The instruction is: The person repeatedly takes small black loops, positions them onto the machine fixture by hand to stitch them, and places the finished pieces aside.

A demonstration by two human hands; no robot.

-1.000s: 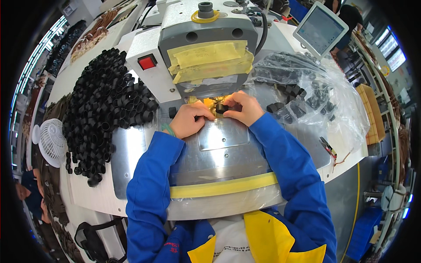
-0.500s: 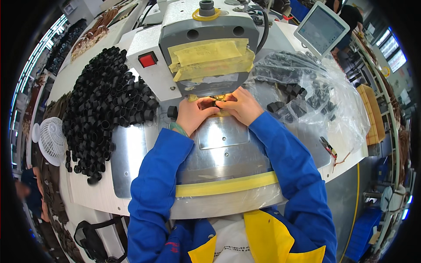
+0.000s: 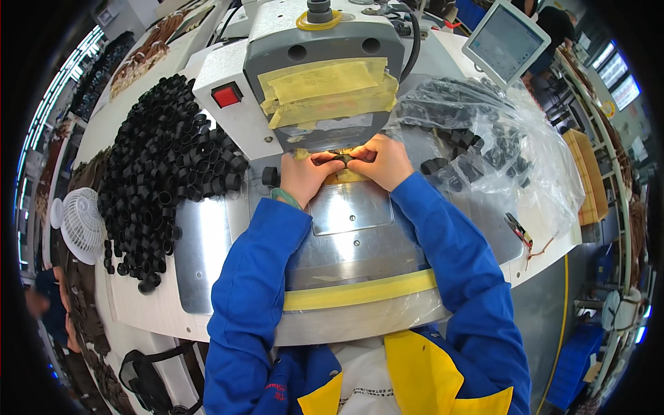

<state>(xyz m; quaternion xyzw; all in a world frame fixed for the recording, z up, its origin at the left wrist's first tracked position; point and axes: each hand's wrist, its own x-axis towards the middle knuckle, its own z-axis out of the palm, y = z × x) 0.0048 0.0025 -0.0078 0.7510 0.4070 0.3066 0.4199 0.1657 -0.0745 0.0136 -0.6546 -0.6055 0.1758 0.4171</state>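
Both hands meet under the head of a grey-and-white sewing machine (image 3: pixel 315 52), in a small lit area. My left hand (image 3: pixel 302 178) is closed, thumb and fingers pinching the left side of a small black band (image 3: pixel 343 159). From the other side my right hand (image 3: pixel 382 163) pinches the same band, fingertips close to the left ones. Fingers and the machine head hide most of the band. A bright metal plate (image 3: pixel 353 211) lies just below the hands. One loose black ring (image 3: pixel 270 176) rests beside my left hand.
A big heap of black fabric rings (image 3: pixel 155 152) covers the table's left side. To the right, a clear plastic bag (image 3: pixel 546 166) holds more rings. Snips with red handles (image 3: pixel 519 229) lie near the right edge. A screen (image 3: pixel 506 43) stands at the back right, a white fan (image 3: pixel 81 225) at the left.
My left thumb and fingers have shifted slightly up, nearer the right fingertips. The left forearm has moved a little to the right. Both hands stay at the band.
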